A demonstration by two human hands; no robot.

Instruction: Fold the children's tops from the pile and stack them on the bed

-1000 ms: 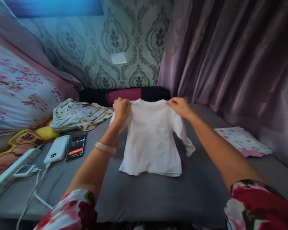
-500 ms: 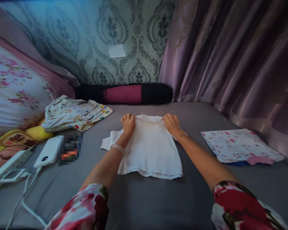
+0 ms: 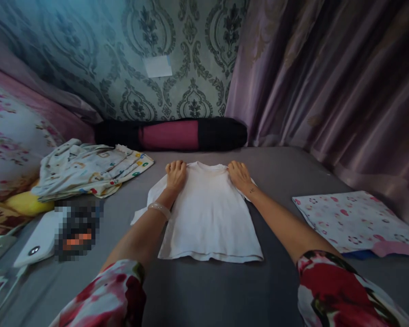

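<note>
A small white long-sleeved shirt (image 3: 209, 215) lies flat, front down or up I cannot tell, on the grey bed surface (image 3: 225, 290). My left hand (image 3: 176, 174) rests on its left shoulder with the fingers curled onto the cloth. My right hand (image 3: 239, 175) sits on the right shoulder, fingers likewise closed on the fabric. The left sleeve (image 3: 146, 204) spreads out to the left under my forearm, which wears a pale bangle (image 3: 159, 210). The right sleeve is mostly hidden by my right arm.
A crumpled patterned garment (image 3: 88, 168) lies at the left; a folded floral cloth (image 3: 354, 220) at the right. A black and maroon bolster (image 3: 172, 135) lines the wall. A white power bank (image 3: 34, 238), phone and cables sit at the near left. Curtains hang on the right.
The shirt, held up by its shoulders a second ago, has been lowered and now lies flat. Both hands stayed on the shoulders. The view has shifted slightly right and down.
</note>
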